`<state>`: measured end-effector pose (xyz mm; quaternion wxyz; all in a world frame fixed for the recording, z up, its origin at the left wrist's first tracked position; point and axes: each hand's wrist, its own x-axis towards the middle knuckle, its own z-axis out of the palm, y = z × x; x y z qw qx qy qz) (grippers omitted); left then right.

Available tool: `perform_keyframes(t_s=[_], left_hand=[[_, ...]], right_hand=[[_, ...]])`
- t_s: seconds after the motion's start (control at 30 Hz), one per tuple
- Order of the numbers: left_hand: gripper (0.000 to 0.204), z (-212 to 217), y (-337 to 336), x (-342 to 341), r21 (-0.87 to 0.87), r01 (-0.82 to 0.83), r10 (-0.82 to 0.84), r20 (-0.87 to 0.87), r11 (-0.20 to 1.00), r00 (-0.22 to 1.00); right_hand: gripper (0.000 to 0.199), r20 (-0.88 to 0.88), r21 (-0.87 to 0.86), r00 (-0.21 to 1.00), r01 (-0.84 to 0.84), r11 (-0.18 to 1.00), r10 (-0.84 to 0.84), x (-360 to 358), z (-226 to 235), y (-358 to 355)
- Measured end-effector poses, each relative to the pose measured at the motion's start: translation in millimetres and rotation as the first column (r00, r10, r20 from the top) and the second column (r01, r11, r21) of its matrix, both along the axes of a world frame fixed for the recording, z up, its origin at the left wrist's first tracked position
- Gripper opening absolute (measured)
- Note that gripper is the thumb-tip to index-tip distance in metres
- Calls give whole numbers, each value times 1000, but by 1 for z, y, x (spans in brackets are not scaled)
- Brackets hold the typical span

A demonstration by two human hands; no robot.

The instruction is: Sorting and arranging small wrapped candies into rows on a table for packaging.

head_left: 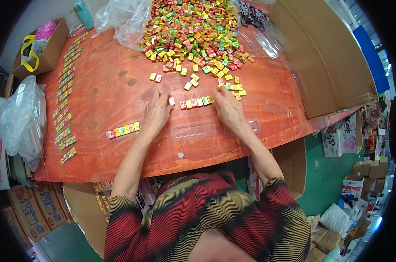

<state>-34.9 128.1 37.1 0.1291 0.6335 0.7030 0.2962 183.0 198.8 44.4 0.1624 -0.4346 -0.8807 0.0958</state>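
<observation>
A short row of small colourful boxes [194, 103] lies on the red wooden table between my hands. My left hand [158, 112] is at its left, fingers apart, with a single pink-and-white box [171, 101] right beside the fingertips. At the row's right end, my right hand [229, 111] has its thumb and fingers apart, next to the last yellow box [210, 99]. A loose cluster of yellow and green boxes [236, 87] sits just beyond the right fingers. Nearer to me lie clear plastic cases [195, 131], one partly under my right wrist. Another neat row [123, 130] rests left of my left forearm.
A big heap of the small boxes [193, 30] covers the far middle. Finished-looking rows [63, 107] line the table's left edge. Clear plastic bags [123, 22] lie behind. A large cardboard box [333, 56] stands at right, a smaller carton [49, 61] at far left.
</observation>
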Motion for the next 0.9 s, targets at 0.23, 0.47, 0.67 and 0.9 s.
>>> perform_keyframes(t_s=[0.23,0.47,0.67,0.9], left_hand=[[49,9,1,32,6,158,-157,-33,987,987],[48,-7,10,32,-21,213,-213,-52,977,976],[43,12,-3,20,3,159,-159,-22,987,987],[29,-4,1,-8,-8,128,-128,14,992,992]], right_hand=[[44,-26,-166,997,-70,984,66,-11,2,-2],[25,-41,-196,993,-117,974,111,-17,-12,-3],[34,-93,-201,995,4,980,-23,11,4,4],[28,70,-76,988,144,987,-139,28,-3,19]])
